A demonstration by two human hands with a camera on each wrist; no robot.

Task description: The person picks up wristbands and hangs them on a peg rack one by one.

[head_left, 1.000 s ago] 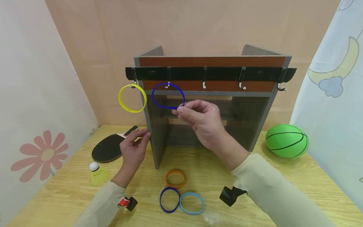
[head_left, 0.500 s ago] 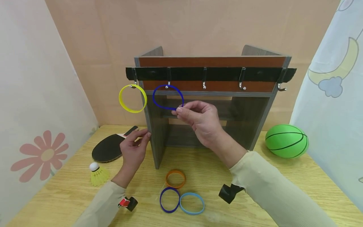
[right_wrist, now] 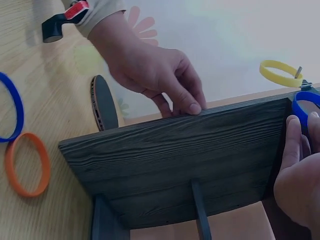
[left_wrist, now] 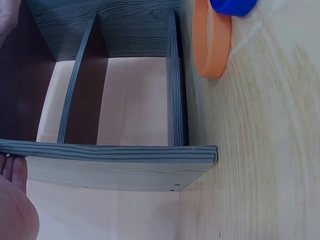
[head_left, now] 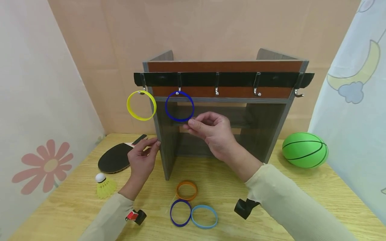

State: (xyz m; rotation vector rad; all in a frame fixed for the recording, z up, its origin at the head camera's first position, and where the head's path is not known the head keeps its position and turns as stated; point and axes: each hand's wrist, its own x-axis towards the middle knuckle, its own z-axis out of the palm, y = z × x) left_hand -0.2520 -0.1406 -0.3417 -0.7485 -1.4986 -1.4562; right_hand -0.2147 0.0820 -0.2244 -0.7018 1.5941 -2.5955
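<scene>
A blue wristband (head_left: pixel 181 120) hangs round from the second hook (head_left: pixel 177 93) from the left on the small wooden shelf (head_left: pixel 169 140). My right hand (head_left: pixel 215 135) is at its lower right edge, fingertips close together; the right wrist view shows the fingers (right_wrist: pixel 291 135) nearly straight beside the band. Whether they still touch it is hard to tell. Low on the shelf's left side panel, my left hand (head_left: pixel 141 160) pinches the front edge between thumb and fingers. A yellow wristband (head_left: pixel 141 118) hangs from the leftmost hook.
Orange (head_left: pixel 186 199), dark blue (head_left: pixel 171 214) and light blue (head_left: pixel 204 227) wristbands lie on the table in front of the shelf. A table tennis bat (head_left: pixel 114 159) and a shuttlecock (head_left: pixel 105 187) lie at left, a green ball (head_left: pixel 305 149) at right. Three hooks to the right hold nothing.
The blue wristband, earlier pulled out of round between my right thumb and finger, now hangs round from the second hook. The right hand has sunk slightly; the left has stayed put.
</scene>
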